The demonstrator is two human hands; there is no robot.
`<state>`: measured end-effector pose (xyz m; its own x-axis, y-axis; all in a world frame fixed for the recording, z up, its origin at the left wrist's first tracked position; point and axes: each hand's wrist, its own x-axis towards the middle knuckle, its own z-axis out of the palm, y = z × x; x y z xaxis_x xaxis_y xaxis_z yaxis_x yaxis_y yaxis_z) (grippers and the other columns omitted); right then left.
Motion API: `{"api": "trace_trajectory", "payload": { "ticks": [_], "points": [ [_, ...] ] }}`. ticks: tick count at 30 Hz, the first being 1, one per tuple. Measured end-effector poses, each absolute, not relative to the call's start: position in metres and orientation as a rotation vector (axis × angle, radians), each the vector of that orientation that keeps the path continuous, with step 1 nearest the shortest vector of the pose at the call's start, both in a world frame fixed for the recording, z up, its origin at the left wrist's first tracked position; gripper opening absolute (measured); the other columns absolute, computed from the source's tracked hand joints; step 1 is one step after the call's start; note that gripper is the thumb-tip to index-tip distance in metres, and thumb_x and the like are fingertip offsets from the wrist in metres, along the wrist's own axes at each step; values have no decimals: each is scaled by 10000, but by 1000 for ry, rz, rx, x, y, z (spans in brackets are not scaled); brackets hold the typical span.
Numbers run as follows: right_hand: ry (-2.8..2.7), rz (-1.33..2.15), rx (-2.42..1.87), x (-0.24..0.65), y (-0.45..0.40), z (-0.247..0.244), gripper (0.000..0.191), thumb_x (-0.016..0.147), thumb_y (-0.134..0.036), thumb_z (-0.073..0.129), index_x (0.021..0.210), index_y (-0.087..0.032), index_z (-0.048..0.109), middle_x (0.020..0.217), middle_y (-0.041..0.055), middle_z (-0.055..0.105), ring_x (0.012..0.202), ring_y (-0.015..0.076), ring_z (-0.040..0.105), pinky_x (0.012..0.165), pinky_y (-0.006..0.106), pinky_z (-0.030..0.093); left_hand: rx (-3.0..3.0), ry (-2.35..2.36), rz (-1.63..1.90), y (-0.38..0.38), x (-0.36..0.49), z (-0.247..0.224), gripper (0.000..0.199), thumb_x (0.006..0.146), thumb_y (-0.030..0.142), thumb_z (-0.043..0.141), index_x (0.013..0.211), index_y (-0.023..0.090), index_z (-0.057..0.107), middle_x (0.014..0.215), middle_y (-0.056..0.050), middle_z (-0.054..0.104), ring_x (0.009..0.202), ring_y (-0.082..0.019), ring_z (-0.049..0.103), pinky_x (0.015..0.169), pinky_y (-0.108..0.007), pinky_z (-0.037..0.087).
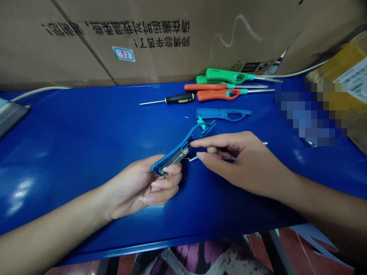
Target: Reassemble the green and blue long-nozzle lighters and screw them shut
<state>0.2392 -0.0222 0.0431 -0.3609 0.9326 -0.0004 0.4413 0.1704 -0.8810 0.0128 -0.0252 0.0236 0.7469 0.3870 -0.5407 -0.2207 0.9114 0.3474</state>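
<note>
My left hand [160,183] is closed around one blue half of a lighter casing [174,152], tilted up to the right. A clear fuel tank [176,160] sits inside it, partly under my fingers. My right hand [243,160] has its index finger stretched out, its tip at a small dark part in the open casing. My right thumb is apart from that finger, near a thin white wire [193,158]. A small teal trigger piece [201,122] shows by the casing's upper end. The metal end [265,143] of something pokes out behind my right hand; the rest is hidden.
The other blue casing half [223,114] lies beyond my hands on the blue table [71,145]. Behind it are orange lighters [212,95], green lighters [223,75] and a black-and-yellow screwdriver [180,99]. A cardboard box [160,65] stands along the back; another taped box [355,114] is at right.
</note>
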Motion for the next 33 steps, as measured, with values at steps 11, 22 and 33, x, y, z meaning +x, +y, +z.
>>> {"api": "trace_trajectory", "payload": {
  "ticks": [11,22,33],
  "points": [
    [-1289,1898,-1277,245,-9,47,295,881,-234,638,1115,-109,767,559,-77,408,514,65,277,482,246,188,160,600,337,-25,11,22,242,925,106,411,698,159,476,541,65,312,396,-52,215,364,-113,341],
    [-1217,1980,-1156,246,-9,49,295,923,-189,570,1127,-82,754,528,-84,376,505,66,255,490,255,183,130,593,318,-24,12,25,213,902,112,468,698,169,448,524,77,290,381,-45,164,359,-103,320],
    [-1313,2004,-1110,251,-11,61,224,939,-287,594,888,-124,739,505,-72,413,483,67,315,482,269,225,259,653,350,-28,13,20,254,938,168,454,684,167,464,540,53,333,423,-59,201,358,-113,300]
  ]
}}
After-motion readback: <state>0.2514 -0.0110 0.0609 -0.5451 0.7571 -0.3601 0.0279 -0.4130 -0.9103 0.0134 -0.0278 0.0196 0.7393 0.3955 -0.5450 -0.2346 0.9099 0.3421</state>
